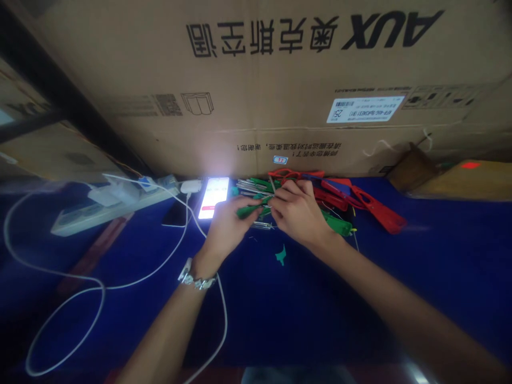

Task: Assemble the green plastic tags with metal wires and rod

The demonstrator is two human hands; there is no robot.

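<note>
My left hand [230, 226], with a bracelet at its wrist, is closed around a slim green plastic piece [245, 212] shaped like a handle. My right hand [298, 213] meets it at the piece's far end with fingers pinched together; what they grip is hidden. A thin pale rod [272, 184] sticks up beside the right fingers. Behind and under both hands lies a heap of thin metal rods [254, 185], green parts, and red flat pieces [336, 198]. A clear-looking slim rod [262, 225] lies just below the hands. In front is a small teal scrap [281, 255].
A lit phone [214, 198] stands left of the hands, near a white charger [191, 186]. A power strip [116, 205] and looping white cable [102, 304] occupy the left. A large cardboard box [256, 96] walls off the back; a wooden piece [460, 181] lies right on the blue surface [304, 320].
</note>
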